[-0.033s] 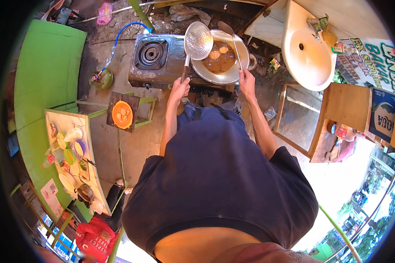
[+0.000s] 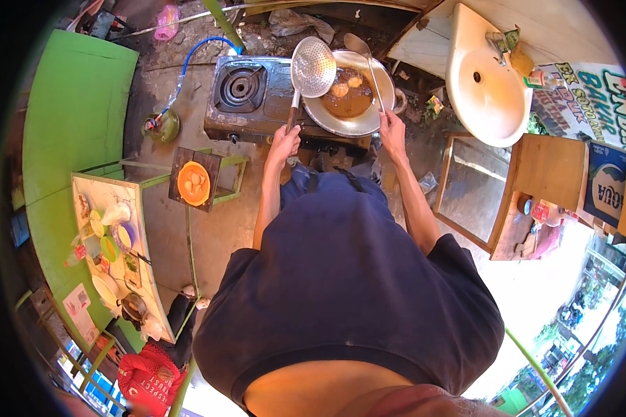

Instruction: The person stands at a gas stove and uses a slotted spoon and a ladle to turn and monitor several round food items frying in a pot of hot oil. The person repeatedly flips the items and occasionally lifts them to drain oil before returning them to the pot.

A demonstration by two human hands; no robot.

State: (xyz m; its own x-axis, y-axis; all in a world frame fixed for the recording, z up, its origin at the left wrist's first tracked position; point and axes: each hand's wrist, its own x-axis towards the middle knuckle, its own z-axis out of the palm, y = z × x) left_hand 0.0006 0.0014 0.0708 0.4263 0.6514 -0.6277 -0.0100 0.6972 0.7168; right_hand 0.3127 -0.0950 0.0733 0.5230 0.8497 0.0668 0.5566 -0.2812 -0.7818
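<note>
My left hand (image 2: pixel 284 144) is closed round the dark handle of a skimmer (image 2: pixel 314 67), whose round perforated bowl is raised over the left rim of the wok. A long-handled spatula (image 2: pixel 357 46) is gripped in my right hand (image 2: pixel 393 133); its shaft crosses above the wok's right side and its blade reaches the far rim. The wide metal wok (image 2: pixel 348 129) sits on the right side of a two-burner gas stove (image 2: pixel 222 124). Inside it, a few golden pieces of food (image 2: pixel 339 90) lie in brown oil, partly hidden by froth.
The left burner (image 2: pixel 242 85) holds no pan. An orange bowl (image 2: pixel 193 183) of pale round pieces stands on a small stand to my left. A blue hose runs to a green gas cylinder (image 2: pixel 161 128). A sink (image 2: pixel 497 104) juts out at right. A person in red (image 2: pixel 149 379) is at lower left.
The spatula's blade has turned slightly and now catches more light. Both hands and the skimmer stay almost where they were.
</note>
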